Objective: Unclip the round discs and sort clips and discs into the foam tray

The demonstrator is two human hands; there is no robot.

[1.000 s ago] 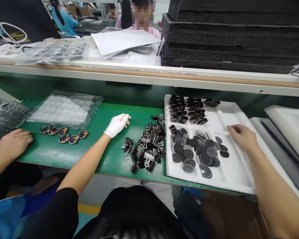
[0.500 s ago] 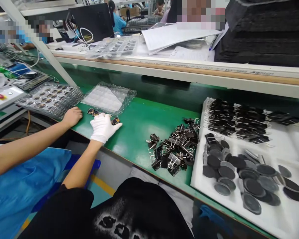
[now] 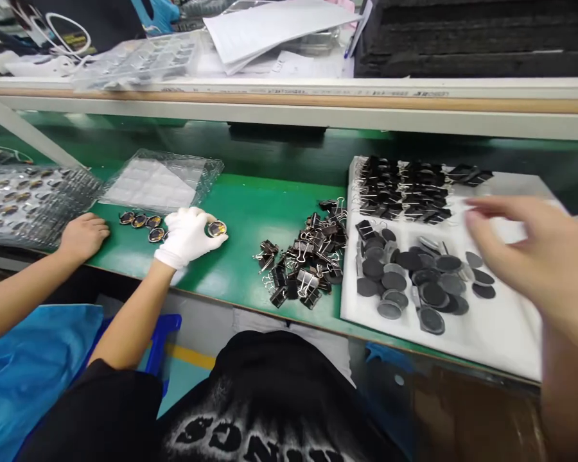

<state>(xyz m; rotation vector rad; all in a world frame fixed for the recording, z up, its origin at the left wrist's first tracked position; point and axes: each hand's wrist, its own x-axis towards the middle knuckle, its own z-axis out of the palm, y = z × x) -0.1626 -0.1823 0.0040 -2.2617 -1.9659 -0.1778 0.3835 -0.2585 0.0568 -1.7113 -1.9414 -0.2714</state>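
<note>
My left hand (image 3: 187, 237), in a white glove, is closed on a round metal-rimmed piece (image 3: 217, 229) with a black and gold face, gripping it at the edge just above the green bench. Several matching round pieces (image 3: 147, 221) lie left of the glove. My bare right hand (image 3: 520, 237) hangs over the right side of a white foam tray (image 3: 505, 327), blurred, thumb and forefinger slightly apart with nothing visible in them. Rows of black binder clips (image 3: 404, 189) fill the tray's back left, and dark round discs (image 3: 433, 282) lie in front of them.
A heap of loose binder clips (image 3: 306, 256) sits mid-bench. Clear plastic trays (image 3: 161, 179) lie at the back left, beside a stack of filled trays (image 3: 24, 199). A co-worker's hand (image 3: 84, 237) rests near that stack. A shelf (image 3: 289, 102) runs above the bench.
The view has swung right and down. My right hand has come into view over the foam tray. The round piece in my left hand now shows clear of the others.
</note>
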